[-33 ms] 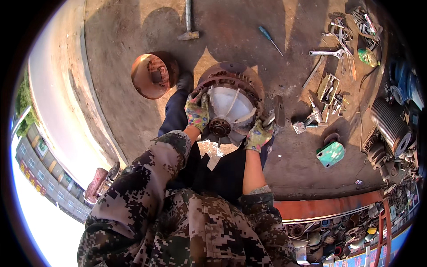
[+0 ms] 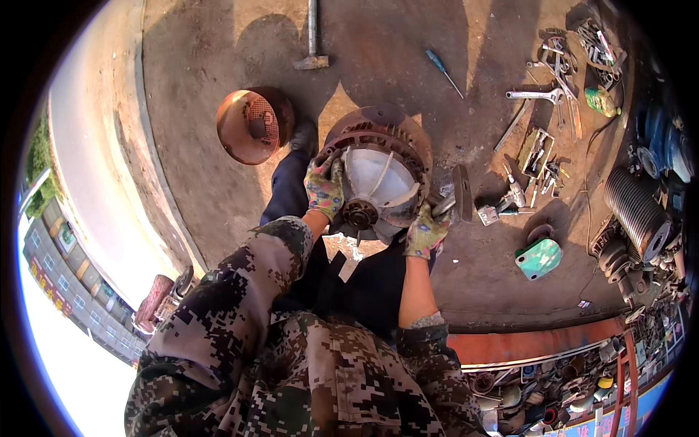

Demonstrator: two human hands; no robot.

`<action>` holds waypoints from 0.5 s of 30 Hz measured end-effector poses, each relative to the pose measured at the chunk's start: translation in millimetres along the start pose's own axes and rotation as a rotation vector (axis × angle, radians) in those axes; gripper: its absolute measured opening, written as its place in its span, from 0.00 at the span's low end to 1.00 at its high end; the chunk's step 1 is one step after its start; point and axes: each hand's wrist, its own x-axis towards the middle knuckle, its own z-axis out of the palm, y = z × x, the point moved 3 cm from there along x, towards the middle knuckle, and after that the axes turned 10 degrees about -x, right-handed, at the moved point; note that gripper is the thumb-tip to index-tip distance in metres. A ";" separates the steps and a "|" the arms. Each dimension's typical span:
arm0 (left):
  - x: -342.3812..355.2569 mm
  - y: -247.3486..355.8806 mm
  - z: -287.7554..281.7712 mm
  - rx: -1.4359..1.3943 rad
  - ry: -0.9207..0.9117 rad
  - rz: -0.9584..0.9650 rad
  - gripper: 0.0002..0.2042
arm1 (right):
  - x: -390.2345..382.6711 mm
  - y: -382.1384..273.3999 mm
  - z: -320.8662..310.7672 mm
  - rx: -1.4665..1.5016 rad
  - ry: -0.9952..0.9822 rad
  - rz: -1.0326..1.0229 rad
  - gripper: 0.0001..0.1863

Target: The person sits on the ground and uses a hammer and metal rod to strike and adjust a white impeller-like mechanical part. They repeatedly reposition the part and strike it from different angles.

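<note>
A rusty motor (image 2: 382,178) with a pale cone-shaped end cover, dark fan blades and a round hub stands between my legs. At its left rim my left hand (image 2: 325,189), in a flowered glove, is closed around the edge of the casing. On the right, my gloved right hand (image 2: 426,231) is closed around the handle of what looks like a hammer (image 2: 461,193). Its long dark head stands up just right of the motor, apart from it. The palm side of both hands is hidden.
To the left stands a rusty drum-shaped cover (image 2: 255,125) with a mesh end. A sledgehammer (image 2: 312,61) and a screwdriver (image 2: 444,73) lie ahead. Wrenches (image 2: 535,95), a power drill (image 2: 515,191) and a green metal part (image 2: 539,258) lie to the right, beside a coiled hose (image 2: 639,211).
My right hand has shifted slightly down and right with the hammer, a little farther from the motor. My left hand stays on the casing. The whole view has moved a little.
</note>
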 end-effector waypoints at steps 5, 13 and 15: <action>-10.4 1.8 -3.7 0.094 -0.057 0.067 0.14 | -8.6 -119.2 -75.9 -0.484 -0.475 -0.429 0.16; -6.0 5.0 0.5 0.098 -0.102 0.173 0.13 | -56.6 -83.8 -90.4 -0.779 -0.679 -0.630 0.16; -5.4 5.3 -1.3 0.079 -0.122 0.095 0.13 | -64.5 -86.4 -90.0 -0.734 -0.633 -0.674 0.16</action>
